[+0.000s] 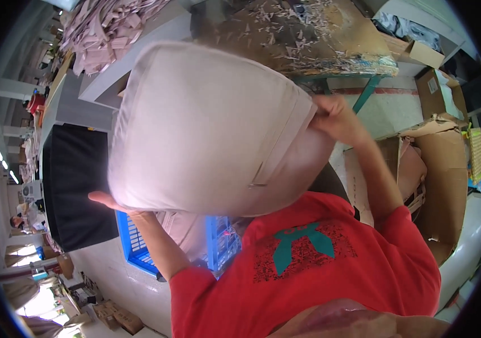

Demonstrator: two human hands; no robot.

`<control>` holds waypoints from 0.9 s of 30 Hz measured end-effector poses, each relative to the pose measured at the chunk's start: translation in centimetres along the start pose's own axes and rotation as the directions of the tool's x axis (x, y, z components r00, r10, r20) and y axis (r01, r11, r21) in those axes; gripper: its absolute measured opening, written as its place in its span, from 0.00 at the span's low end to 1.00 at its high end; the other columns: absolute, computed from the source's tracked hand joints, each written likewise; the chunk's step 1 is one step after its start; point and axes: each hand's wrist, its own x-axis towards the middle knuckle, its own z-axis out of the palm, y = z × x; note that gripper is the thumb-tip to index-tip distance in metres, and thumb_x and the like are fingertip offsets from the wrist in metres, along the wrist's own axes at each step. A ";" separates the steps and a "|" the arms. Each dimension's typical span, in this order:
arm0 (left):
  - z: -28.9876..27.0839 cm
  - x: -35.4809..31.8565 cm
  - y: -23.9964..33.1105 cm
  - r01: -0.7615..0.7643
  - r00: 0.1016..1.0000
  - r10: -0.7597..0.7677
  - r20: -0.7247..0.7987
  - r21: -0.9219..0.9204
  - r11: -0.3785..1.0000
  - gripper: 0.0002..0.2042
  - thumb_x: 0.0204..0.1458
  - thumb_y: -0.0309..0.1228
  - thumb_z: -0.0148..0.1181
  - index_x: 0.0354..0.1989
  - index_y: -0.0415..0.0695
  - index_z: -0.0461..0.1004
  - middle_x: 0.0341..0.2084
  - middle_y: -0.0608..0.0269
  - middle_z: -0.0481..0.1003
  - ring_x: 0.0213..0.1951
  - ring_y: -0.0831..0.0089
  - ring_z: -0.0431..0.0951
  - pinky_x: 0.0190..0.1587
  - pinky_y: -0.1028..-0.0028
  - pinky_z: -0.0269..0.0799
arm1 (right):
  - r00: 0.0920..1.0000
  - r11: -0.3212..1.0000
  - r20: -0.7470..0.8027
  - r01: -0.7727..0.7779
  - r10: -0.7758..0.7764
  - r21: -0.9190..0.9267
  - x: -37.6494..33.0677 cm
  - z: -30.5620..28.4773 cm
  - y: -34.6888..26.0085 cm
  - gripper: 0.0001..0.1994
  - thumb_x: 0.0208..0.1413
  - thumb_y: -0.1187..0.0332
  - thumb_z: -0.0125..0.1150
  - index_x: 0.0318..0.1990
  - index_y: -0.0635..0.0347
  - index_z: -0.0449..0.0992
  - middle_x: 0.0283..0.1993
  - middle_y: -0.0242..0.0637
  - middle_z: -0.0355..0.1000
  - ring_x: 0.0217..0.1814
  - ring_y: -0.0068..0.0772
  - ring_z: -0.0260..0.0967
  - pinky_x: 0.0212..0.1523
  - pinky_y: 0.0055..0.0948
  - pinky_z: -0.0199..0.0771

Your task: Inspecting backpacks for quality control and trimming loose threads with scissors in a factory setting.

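Up at the centre right of the frame, the right hand is pinched shut on the upper right edge of a large pale pink cushion, fingers curled into the fabric. At the lower left of that cushion, the left hand lies flat and open beneath its bottom corner, palm up, bearing it from below. The cushion fills the middle of the frame, raised in the air before the person's red shirt. It looks light, soft and plump, likely to sag or slip if gripped by the smooth face alone; the seamed edge and the corners seem the surest places to take hold, as both hands do. A small metal zip pull hangs at its lower right seam.

Below it stands a blue slatted plastic crate holding more pale fabric. A black cloth covers a surface at the left. Open brown cardboard boxes stand at the right, another with a white label at the upper right. Pale fabric offcuts are heaped on a surface at the upper left.
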 end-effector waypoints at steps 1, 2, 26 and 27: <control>0.9 1.5 -0.4 0.026 0.991 -0.035 0.126 0.072 0.997 0.49 0.31 0.66 0.49 0.54 0.35 0.52 0.51 0.49 0.59 0.52 0.57 0.59 0.54 0.58 0.53 | 0.998 0.999 0.057 0.015 -0.013 -0.041 1.0 -1.2 -1.0 0.10 0.38 0.79 0.54 0.33 0.64 0.71 0.28 0.29 0.70 0.31 0.13 0.62 0.33 0.19 0.64; 1.7 3.0 -0.8 0.040 0.966 -0.076 0.246 0.148 0.988 0.48 0.32 0.65 0.50 0.53 0.34 0.52 0.50 0.50 0.60 0.51 0.59 0.60 0.53 0.60 0.55 | 0.999 0.999 0.050 0.020 -0.018 -0.046 1.8 -2.0 -1.6 0.10 0.38 0.79 0.54 0.33 0.64 0.71 0.28 0.29 0.70 0.31 0.13 0.62 0.33 0.19 0.64; 6.8 12.6 -3.2 -0.078 0.988 0.152 -0.040 0.713 0.696 0.27 0.35 0.17 0.60 0.49 0.35 0.62 0.42 0.56 0.69 0.41 0.72 0.70 0.46 0.77 0.64 | 0.925 0.909 -0.273 -0.144 0.264 0.391 5.9 -6.0 -0.2 0.10 0.36 0.76 0.62 0.30 0.70 0.73 0.25 0.37 0.70 0.24 0.23 0.67 0.26 0.22 0.69; 6.8 12.8 -3.2 -0.080 0.988 0.153 -0.038 0.713 0.697 0.27 0.35 0.17 0.60 0.49 0.35 0.62 0.42 0.56 0.69 0.41 0.72 0.70 0.46 0.77 0.64 | 0.923 0.904 -0.275 -0.145 0.270 0.401 5.9 -6.1 -0.3 0.10 0.36 0.76 0.62 0.30 0.70 0.73 0.24 0.37 0.70 0.24 0.24 0.67 0.26 0.23 0.69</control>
